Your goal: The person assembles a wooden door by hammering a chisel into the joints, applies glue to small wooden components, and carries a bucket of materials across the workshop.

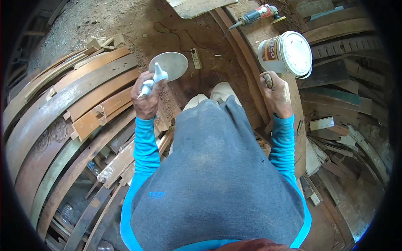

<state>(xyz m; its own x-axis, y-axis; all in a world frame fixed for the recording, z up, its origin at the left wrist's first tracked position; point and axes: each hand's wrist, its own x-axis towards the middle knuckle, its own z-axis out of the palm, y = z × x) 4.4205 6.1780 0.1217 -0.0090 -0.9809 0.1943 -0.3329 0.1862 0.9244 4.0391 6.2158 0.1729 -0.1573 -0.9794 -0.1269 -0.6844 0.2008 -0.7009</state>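
My left hand (pixel 146 98) is closed around two small white squeeze bottles (pixel 160 72) with tapered nozzles. One nozzle points up; the other bottle lies slanted beside it. Just beyond the fingers is a flat round grey disc (pixel 176 65); whether the hand touches it I cannot tell. My right hand (pixel 276 93) makes a fist at the edge of a wooden board. A short brownish-grey end (pixel 268 80) shows at the fist's top, too little to name. Close beyond that fist stands a white plastic bucket (pixel 296 54) with a smeared lid and a printed label.
A red and grey power tool (pixel 257 16) lies on the board beyond the bucket. A power strip (pixel 196 58) with a dark cord rests on the dusty floor. Stacked timber (pixel 90 83) crowds the left, and more wood pieces (pixel 335 98) pile up on the right.
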